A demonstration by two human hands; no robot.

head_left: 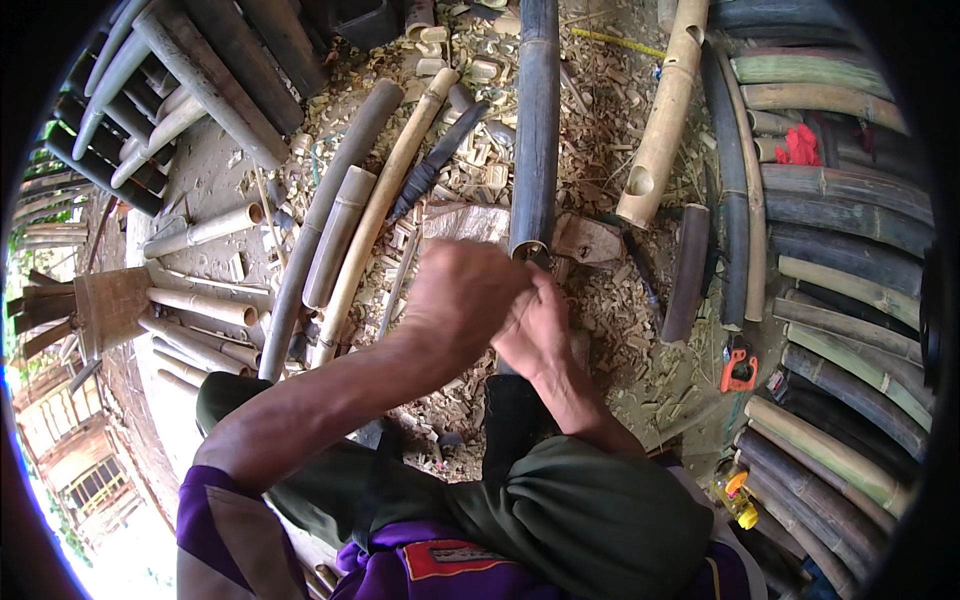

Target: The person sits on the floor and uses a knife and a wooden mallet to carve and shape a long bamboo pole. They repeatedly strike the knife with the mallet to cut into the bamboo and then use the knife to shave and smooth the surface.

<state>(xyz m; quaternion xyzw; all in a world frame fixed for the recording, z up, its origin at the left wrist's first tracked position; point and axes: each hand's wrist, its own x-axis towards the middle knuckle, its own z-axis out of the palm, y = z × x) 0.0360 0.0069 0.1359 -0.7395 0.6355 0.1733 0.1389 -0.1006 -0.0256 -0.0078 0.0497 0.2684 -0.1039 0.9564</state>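
Observation:
A dark bamboo pole [537, 120] runs away from me, its near cut end resting on a wooden block [588, 239]. My left hand [465, 290] is closed in a fist just left of that end and is partly smeared by motion. Close against it, my right hand [533, 328] has its fingers drawn together at the pole's open end. A small dark piece shows at the opening by the right fingertips. What either hand grips is hidden between them.
Wood chips cover the ground. Left lie several bamboo lengths, including a pale pole [385, 215], and a dark wrapped object [437, 165]. Right are a notched bamboo tube [672, 110], an orange-handled tool [739, 371], a yellow-capped bottle [738, 500], red cloth [798, 146] and stacked bamboo [845, 215].

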